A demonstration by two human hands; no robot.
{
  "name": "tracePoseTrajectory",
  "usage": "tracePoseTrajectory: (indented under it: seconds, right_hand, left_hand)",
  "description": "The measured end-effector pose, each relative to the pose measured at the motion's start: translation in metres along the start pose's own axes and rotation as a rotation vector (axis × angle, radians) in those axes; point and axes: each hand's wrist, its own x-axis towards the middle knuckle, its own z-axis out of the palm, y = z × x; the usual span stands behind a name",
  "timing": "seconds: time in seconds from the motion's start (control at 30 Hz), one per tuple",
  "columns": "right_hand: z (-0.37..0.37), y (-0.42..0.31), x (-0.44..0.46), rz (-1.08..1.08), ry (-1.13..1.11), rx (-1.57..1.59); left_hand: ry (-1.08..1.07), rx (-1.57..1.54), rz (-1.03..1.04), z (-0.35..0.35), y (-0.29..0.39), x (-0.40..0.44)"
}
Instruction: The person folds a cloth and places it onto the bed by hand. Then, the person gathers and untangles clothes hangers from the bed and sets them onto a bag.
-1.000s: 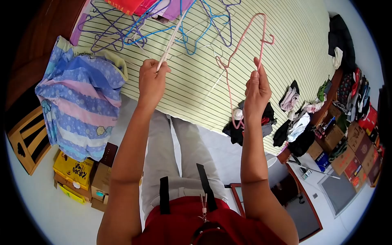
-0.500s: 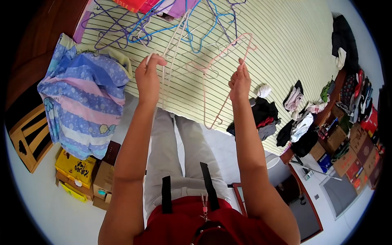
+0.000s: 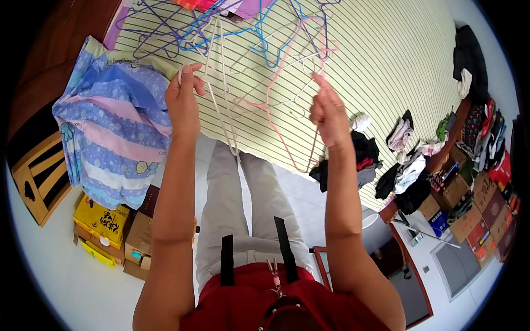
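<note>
Where the left hand point(image 3: 185, 105) closes: its curled fingers grasp a white hanger point(image 3: 232, 124), whose thin bars slant away just to the right of the knuckles; whether a second white one is held with it, I cannot tell.
Right hand point(image 3: 330, 113): clenched, thumb side up, around the long bar of a pink hanger point(image 3: 282, 139).
Pink hanger: spreads to the left of the right fist, in the gap between the two hands, tilted, its outline partly blurred.
Striped cover point(image 3: 397, 60): pale green with dark lines, it lies beneath and beyond both hands.
Wire hangers point(image 3: 255, 48): pale and thin, beyond the hands and between them, partly behind the pink one.
Coloured hangers: purple hangers point(image 3: 144, 23) in a tangle beyond the left hand, blue hangers point(image 3: 269, 55) overlapping them and reaching farther right.
Patterned cloth point(image 3: 113, 127): blue, pink and white, bunched just left of the left hand, near a wooden chair point(image 3: 30, 190).
Dark clothes point(image 3: 365, 146): a heap just right of the right wrist, a white bundle point(image 3: 361, 122) near it.
More garments point(image 3: 409, 171): farther right of the right hand, with cardboard boxes point(image 3: 476, 212) beyond them.
Yellow box point(image 3: 99, 220): to the left of the left forearm, lower than the hand.
Grey trousers point(image 3: 245, 187): the wearer's, below and between both hands.
</note>
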Motion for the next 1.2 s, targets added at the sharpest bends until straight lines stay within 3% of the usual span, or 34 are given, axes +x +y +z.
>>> tracePoseTrajectory:
  seconds: [0.13,0.37,0.47,0.57,0.67,0.8,0.97,1.17,1.2]
  right_hand:
    - [-0.028,-0.01,0.001,0.022,-0.232,0.564]
    - [-0.015,0.034,0.008,0.406,-0.418,0.826]
    - [0.002,0.061,0.007,0.576,-0.41,0.91]
    - [0.012,0.086,0.008,0.749,-0.214,0.99]
    - [0.02,0.11,0.007,0.789,-0.226,0.811]
    - [0.044,0.1,-0.015,0.823,-0.216,0.386]
    - [0.043,0.12,-0.033,0.959,-0.284,0.31]
    - [0.036,0.153,-0.04,1.048,-0.262,0.32]
    - [0.038,0.153,-0.041,0.976,-0.285,0.173]
  left_hand:
    - [-0.05,0.012,0.003,-0.011,0.007,0.002]
    - [-0.2,0.071,-0.003,-0.013,0.025,-0.021]
    - [-0.424,0.093,0.061,-0.02,0.045,-0.044]
    - [-0.506,0.09,0.189,-0.023,0.054,-0.07]
    - [-0.249,-0.088,0.133,-0.013,0.06,-0.083]
    - [-0.309,0.012,0.172,-0.017,0.06,-0.08]
    - [-0.579,0.273,0.216,-0.023,0.062,-0.083]
    - [-0.602,0.21,0.222,-0.03,0.056,-0.091]
    - [-0.584,0.213,0.238,-0.03,0.055,-0.093]
